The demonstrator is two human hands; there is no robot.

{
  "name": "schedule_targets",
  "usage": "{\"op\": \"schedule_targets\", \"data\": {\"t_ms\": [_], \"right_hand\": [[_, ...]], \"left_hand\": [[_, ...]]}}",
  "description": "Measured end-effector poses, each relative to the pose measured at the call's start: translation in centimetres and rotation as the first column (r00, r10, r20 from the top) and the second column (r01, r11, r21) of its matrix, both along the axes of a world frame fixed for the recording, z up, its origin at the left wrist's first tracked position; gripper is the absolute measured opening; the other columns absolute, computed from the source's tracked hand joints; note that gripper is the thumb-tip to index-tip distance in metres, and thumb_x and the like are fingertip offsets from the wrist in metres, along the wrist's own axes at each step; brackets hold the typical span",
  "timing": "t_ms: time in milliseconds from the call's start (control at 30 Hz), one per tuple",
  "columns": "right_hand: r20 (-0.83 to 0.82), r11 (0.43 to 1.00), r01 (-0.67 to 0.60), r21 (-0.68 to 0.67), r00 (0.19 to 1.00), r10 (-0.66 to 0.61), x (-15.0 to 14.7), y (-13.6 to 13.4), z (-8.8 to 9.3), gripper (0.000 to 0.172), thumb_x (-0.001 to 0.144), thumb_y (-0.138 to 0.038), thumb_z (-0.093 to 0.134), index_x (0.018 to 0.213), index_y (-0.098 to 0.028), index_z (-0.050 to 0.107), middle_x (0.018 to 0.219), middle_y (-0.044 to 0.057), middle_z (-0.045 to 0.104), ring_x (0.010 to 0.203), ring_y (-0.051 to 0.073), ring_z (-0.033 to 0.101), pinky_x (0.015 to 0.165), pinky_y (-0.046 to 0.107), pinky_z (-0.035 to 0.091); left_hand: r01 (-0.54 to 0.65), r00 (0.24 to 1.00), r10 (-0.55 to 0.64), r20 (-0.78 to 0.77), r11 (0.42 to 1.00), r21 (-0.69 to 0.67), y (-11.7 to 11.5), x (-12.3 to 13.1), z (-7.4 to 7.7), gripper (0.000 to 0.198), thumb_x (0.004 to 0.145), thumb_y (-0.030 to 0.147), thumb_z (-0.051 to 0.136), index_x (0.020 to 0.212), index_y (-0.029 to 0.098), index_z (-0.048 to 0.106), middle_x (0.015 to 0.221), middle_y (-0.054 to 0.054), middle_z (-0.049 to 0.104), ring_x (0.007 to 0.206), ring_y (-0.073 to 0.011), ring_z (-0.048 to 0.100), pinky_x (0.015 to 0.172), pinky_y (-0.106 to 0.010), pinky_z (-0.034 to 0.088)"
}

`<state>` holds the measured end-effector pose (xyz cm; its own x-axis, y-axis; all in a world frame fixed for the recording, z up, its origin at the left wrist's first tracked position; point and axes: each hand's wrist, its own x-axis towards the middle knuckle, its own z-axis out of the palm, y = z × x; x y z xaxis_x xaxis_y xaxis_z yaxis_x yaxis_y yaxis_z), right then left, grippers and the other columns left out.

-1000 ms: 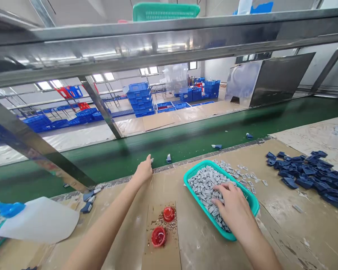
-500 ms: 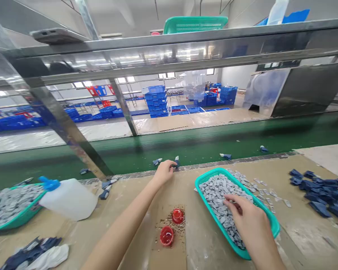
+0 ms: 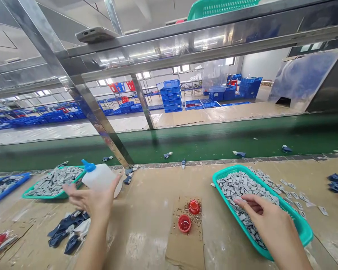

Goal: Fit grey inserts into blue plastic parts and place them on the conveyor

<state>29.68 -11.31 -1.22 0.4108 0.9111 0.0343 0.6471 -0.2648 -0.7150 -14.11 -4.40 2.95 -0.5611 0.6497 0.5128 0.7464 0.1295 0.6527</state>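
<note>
Green basket (image 3: 304,229) stands on the brown table (image 3: 146,219), its left rim apart from two red cups (image 3: 184,224). Gray pieces (image 3: 233,183) fill most of it; the near right corner shows bare wall. Right hand (image 3: 272,221) is over the pieces, fingers curled toward the thumb; whether one is gripped cannot be told. Left hand (image 3: 97,200) has fingers spread before a white bottle (image 3: 100,176), contact undetermined. Broad tabletop separates it from the cups, reaching the green belt's (image 3: 208,144) edge.
</note>
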Motion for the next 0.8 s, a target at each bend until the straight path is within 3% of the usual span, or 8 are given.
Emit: {"op": "schedule_targets", "data": {"t_ms": [67, 133, 200, 267, 367, 433, 667, 800], "right_hand": [[0.011, 1.0, -0.016, 0.026, 1.0, 0.015, -0.2, 0.0, 0.0, 0.033, 0.074, -0.056, 0.058, 0.079, -0.026, 0.072, 0.074, 0.005, 0.072, 0.067, 0.025, 0.066, 0.054, 0.03, 0.047], [0.029, 0.998, -0.026, 0.065, 0.999, 0.025, -0.2, -0.1, 0.0, 0.031, 0.077, -0.051, 0.056, 0.083, -0.025, 0.072, 0.078, 0.005, 0.072, 0.069, 0.024, 0.066, 0.057, 0.03, 0.047], [0.039, 0.995, -0.041, 0.095, 0.999, 0.037, -0.1, -0.1, 0.0, 0.029, 0.079, -0.046, 0.055, 0.089, -0.024, 0.072, 0.084, 0.005, 0.072, 0.072, 0.023, 0.066, 0.062, 0.031, 0.048], [0.024, 0.995, -0.044, 0.09, 0.999, 0.042, 0.0, 0.0, 0.0, 0.028, 0.08, -0.042, 0.055, 0.094, -0.024, 0.071, 0.086, 0.005, 0.072, 0.074, 0.023, 0.066, 0.065, 0.032, 0.048], [-0.032, 0.999, -0.024, 0.038, 0.999, 0.025, -0.2, 0.1, 0.4, 0.024, 0.077, -0.039, 0.058, 0.091, -0.023, 0.07, 0.082, 0.004, 0.073, 0.075, 0.023, 0.066, 0.068, 0.032, 0.048], [-0.068, 1.0, -0.019, 0.022, 0.997, 0.021, -0.3, 0.2, 0.7, 0.02, 0.077, -0.038, 0.059, 0.085, -0.024, 0.07, 0.08, 0.003, 0.073, 0.075, 0.023, 0.067, 0.067, 0.032, 0.048], [-0.121, 0.992, -0.025, 0.12, 0.992, 0.04, -0.8, -0.2, 1.8, 0.022, 0.081, -0.041, 0.056, 0.091, -0.027, 0.07, 0.084, 0.002, 0.072, 0.072, 0.022, 0.065, 0.064, 0.031, 0.049], [-0.114, 0.985, -0.042, 0.166, 0.991, 0.062, -1.2, -0.4, 2.2, 0.027, 0.083, -0.041, 0.055, 0.098, -0.025, 0.07, 0.086, 0.005, 0.071, 0.074, 0.021, 0.063, 0.065, 0.031, 0.049]], "left_hand": [[-0.131, 0.989, 0.137, 0.053, 0.985, -0.116, 0.8, -1.3, -0.2, 0.104, 0.057, 0.06, 0.07, 0.136, 0.014, 0.022, 0.135, -0.025, 0.041, 0.119, -0.0493, 0.041, 0.091, -0.062, 0.035], [-0.199, 0.98, 0.196, -0.035, 0.976, -0.084, 1.7, -1.2, -0.8, 0.086, 0.057, 0.057, 0.072, 0.126, 0.015, 0.043, 0.118, -0.019, 0.058, 0.104, -0.0428, 0.056, 0.082, -0.053, 0.046], [-0.064, 0.978, 0.069, -0.198, 0.998, 0.03, 2.2, -0.1, -1.6, 0.07, 0.063, 0.047, 0.072, 0.123, 0.017, 0.05, 0.116, -0.016, 0.062, 0.102, -0.0367, 0.06, 0.084, -0.047, 0.048], [0.177, 0.918, -0.114, -0.38, 0.975, 0.135, 2.4, 1.7, -2.2, 0.06, 0.069, 0.035, 0.071, 0.123, 0.018, 0.052, 0.119, -0.013, 0.062, 0.107, -0.0322, 0.059, 0.09, -0.043, 0.046], [0.518, 0.737, -0.34, -0.585, 0.839, 0.166, 2.5, 4.7, -2.5, 0.051, 0.073, 0.018, 0.066, 0.122, 0.021, 0.054, 0.122, -0.011, 0.061, 0.115, -0.0283, 0.055, 0.099, -0.044, 0.041], [0.634, 0.633, -0.41, -0.657, 0.762, 0.135, 2.5, 6.5, -2.4, 0.05, 0.075, 0.011, 0.063, 0.122, 0.024, 0.054, 0.122, -0.011, 0.062, 0.117, -0.0273, 0.054, 0.1, -0.046, 0.04], [0.718, 0.423, -0.425, -0.8, 0.696, 0.01, 1.9, 10.0, -2.9, 0.045, 0.081, 0.003, 0.051, 0.118, 0.027, 0.06, 0.123, -0.008, 0.063, 0.12, -0.0234, 0.053, 0.104, -0.044, 0.036], [0.715, 0.385, -0.376, -0.843, 0.699, 0.015, 1.4, 10.8, -2.7, 0.046, 0.08, 0.0, 0.053, 0.116, 0.027, 0.062, 0.122, -0.008, 0.063, 0.12, -0.0234, 0.053, 0.105, -0.043, 0.033]]}}
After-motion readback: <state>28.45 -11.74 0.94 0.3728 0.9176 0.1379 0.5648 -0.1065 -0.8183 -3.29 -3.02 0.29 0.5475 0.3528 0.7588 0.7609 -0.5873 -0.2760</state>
